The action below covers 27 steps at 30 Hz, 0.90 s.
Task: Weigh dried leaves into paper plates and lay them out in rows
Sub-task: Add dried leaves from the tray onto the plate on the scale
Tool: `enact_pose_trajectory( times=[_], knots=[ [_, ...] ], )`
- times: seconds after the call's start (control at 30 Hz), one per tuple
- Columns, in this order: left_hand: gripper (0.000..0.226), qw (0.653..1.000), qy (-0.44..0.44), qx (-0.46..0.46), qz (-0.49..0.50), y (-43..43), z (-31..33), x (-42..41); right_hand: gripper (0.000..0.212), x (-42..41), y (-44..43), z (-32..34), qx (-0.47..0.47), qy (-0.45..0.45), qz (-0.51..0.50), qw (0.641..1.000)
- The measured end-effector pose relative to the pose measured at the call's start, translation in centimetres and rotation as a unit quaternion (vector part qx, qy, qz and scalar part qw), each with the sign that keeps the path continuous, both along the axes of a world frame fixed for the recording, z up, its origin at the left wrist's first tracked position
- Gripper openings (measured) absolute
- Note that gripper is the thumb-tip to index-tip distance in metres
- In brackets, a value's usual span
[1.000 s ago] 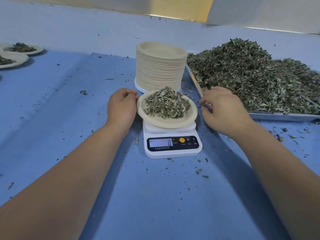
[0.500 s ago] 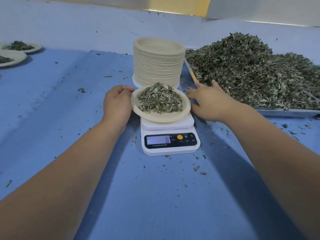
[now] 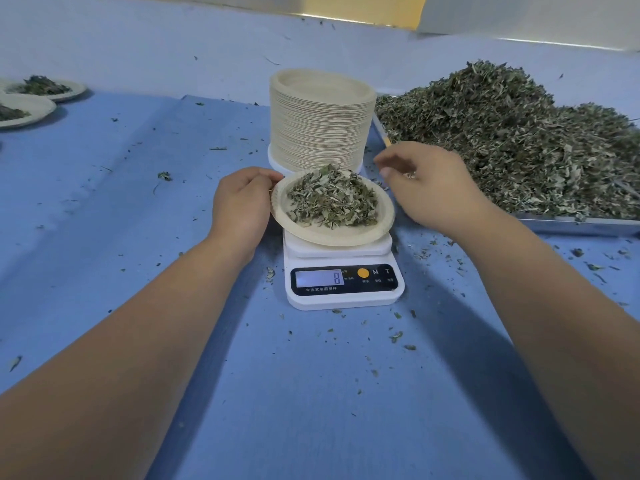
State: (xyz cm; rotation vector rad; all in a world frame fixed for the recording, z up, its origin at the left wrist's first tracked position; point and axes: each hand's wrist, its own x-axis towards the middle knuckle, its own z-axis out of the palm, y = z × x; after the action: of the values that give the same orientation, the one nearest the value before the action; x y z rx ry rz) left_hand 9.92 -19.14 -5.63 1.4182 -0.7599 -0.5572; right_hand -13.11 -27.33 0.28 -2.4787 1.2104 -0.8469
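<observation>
Head view looks down on a blue-covered bench (image 3: pixel 138 209) strewn with leaf crumbs (image 3: pixel 396 336). At centre, a white kitchen scale (image 3: pixel 346 301) carries a paper plate (image 3: pixel 346 237) holding a mound of dried leaves (image 3: pixel 332 202). Its display (image 3: pixel 320 278) shows 8, beside an orange button (image 3: pixel 363 273). The left hand (image 3: pixel 242 202) has its grip clamped on the plate's left rim, thumb on top and fingers out of sight beneath. The plate looks slightly tilted, and whether it rests fully on the platform cannot be told. Directly behind it, close to its far edge, a tall stack of paper plates (image 3: pixel 322 126) stands on a white base (image 3: pixel 277 164) and blocks the bench beyond. The right hand (image 3: pixel 429 192) hovers just right of the plate, apart from it, between the stack and the tray. Its fingertips are motion-blurred and loosely curled with a pale fleck near them, so I cannot tell whether the grip is apart or pinched on a scrap. Beyond that hand, a big heap of dried leaves (image 3: pixel 502 140) fills a metal tray (image 3: pixel 571 226). The tray's right end runs out of frame and the hand covers part of its near left side. Far left, well apart, two filled plates (image 3: pixel 45 89) lie one behind the other, the nearer one cut by the frame edge. Small print on the scale is unreadable
</observation>
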Motion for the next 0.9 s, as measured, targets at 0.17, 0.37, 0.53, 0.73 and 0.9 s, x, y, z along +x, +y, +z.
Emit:
enact_pose_trajectory(
  times=[0.17,0.37,0.53,0.73,0.9],
  knots=[
    [0.04,1.0,0.001,0.006,0.001,0.2,0.1,0.0,0.061,2.9,1.8,1.6,0.04,0.127,0.105,0.985],
    [0.031,1.0,-0.001,0.021,-0.004,0.4,0.2,-0.1,0.056,5.9,3.3,1.5,0.017,0.207,0.1,0.973],
    [0.026,1.0,0.001,0.027,0.013,0.3,0.2,-0.1,0.046,5.6,4.1,1.9,0.015,0.196,0.107,0.975],
    [0.026,0.999,-0.009,0.028,0.014,0.2,0.2,-0.2,0.039,4.5,4.2,4.0,0.018,0.213,0.098,0.972],
    [0.026,0.999,-0.012,0.029,0.015,0.2,0.1,-0.2,0.035,4.8,3.9,3.1,0.002,0.224,0.116,0.968]
  ],
)
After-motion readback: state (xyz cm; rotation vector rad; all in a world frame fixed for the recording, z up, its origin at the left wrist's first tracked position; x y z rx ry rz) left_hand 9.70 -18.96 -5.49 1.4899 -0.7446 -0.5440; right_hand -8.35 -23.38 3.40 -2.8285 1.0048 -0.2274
